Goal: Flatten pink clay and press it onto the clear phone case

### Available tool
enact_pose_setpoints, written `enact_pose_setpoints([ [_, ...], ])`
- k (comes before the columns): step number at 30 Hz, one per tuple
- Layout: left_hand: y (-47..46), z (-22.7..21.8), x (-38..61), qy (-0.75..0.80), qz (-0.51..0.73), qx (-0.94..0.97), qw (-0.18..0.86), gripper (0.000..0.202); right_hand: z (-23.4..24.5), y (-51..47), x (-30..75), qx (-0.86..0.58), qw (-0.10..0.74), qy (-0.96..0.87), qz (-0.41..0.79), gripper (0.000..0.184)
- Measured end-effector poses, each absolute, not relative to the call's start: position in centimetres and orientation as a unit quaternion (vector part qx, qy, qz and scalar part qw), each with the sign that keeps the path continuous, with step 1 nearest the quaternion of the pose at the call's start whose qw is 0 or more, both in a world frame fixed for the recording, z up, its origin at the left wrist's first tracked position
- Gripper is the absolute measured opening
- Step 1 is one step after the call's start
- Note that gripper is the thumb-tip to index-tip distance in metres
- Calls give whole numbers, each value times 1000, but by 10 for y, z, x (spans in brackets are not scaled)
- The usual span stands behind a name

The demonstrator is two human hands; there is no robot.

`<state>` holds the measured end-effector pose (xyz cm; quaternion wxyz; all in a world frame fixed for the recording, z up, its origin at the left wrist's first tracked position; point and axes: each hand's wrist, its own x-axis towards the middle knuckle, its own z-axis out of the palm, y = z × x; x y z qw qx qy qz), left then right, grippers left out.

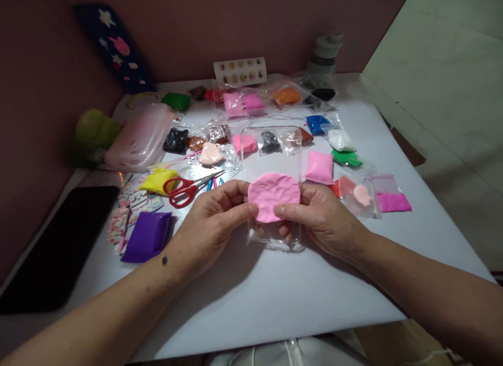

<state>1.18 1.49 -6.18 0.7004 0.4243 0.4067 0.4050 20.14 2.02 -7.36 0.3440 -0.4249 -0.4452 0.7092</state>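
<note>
A clear phone case (pixel 271 156) is held above the front of the table, with a flattened sheet of pink modelling clay (pixel 274 195) lying across its middle. My left hand (pixel 214 214) grips the case's left edge, its thumb pressing on the clay's lower left. On the other side, my right hand (pixel 328 216) grips the right edge, and its thumb lies on the clay's lower right. Fingertips show through the clear plastic underneath. The clay's surface is dented and uneven.
Red-handled scissors (pixel 188 189), a purple packet (pixel 147 236) and a yellow packet (pixel 158 181) lie to the left, beside a black tablet-like slab (pixel 58 245). Several coloured clay packets, including a pink one (pixel 319 167), spread behind. A bottle (pixel 324 54) stands at the back right.
</note>
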Motion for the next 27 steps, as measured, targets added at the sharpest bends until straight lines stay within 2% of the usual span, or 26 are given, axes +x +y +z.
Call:
enact_pose_setpoints([
  [11,19,-53,10,427,400,418,695,13,-75,20,203,-411,347,-426,727,15],
  [21,17,-60,13,417,447,405,680,6,-72,20,202,-437,334,-438,711,10],
  [27,17,-57,10,383,433,401,711,13,-73,21,204,-415,339,-410,738,12],
])
